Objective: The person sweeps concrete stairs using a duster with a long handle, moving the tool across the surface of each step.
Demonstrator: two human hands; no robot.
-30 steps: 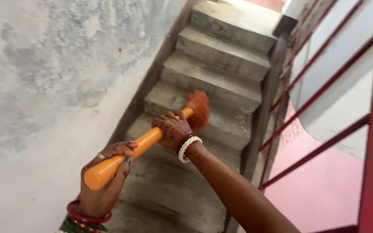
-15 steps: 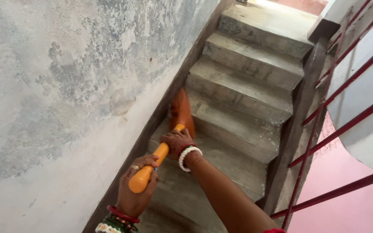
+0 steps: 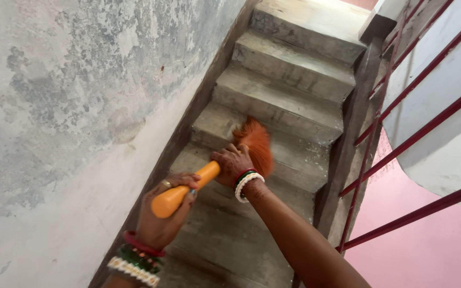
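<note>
Broom bristles point(image 3: 254, 143) motion-blurred, base hidden behind right hand point(image 3: 234, 164); left forearm cut off at bottom edge.

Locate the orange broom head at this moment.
In the head view the broom head sits mid-frame on a concrete step, just beyond the right hand, between the stained wall and the red railing.

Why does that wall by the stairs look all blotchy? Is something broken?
The grey plaster wall beside the concrete stairs is worn, with patchy, peeling, discoloured paint. Pale dust specks lie on the steps near the orange-handled broom. Nothing looks broken or spilled; both hands grip the broom handle normally.
</note>
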